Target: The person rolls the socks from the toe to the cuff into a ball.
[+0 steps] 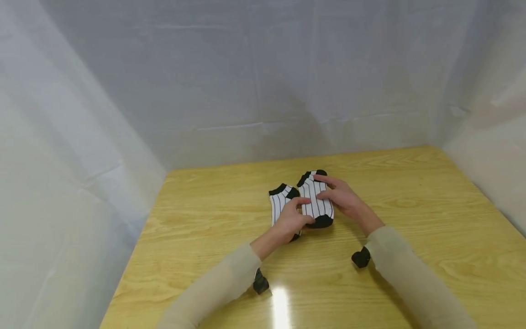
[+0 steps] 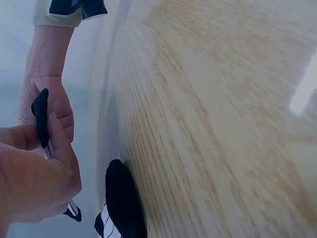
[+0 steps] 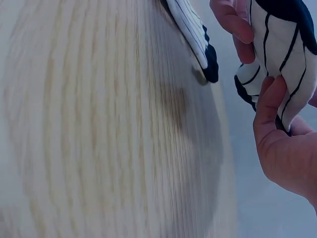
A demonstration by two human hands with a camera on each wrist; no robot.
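We see both hands, left hand [image 1: 291, 220] and right hand [image 1: 343, 199], pinching one striped sock [image 1: 315, 199], its twin [image 1: 281, 201] at nine o'clock on the bench [image 1: 411, 192].

The bench [image 1: 197, 228] is pale yellow wood with plain grain, running across the whole lower view; white sheeting closes it in at the back and on both sides; a bright glare lies on its near edge, between the two sleeves; one striped sock [image 1: 281, 201], white with thin dark lines and black cuff and toe, lies flat on the wood near the middle; a second sock [image 1: 315, 198] of the same pattern sits just beside it on the right, lifted off the surface in the wrist views.
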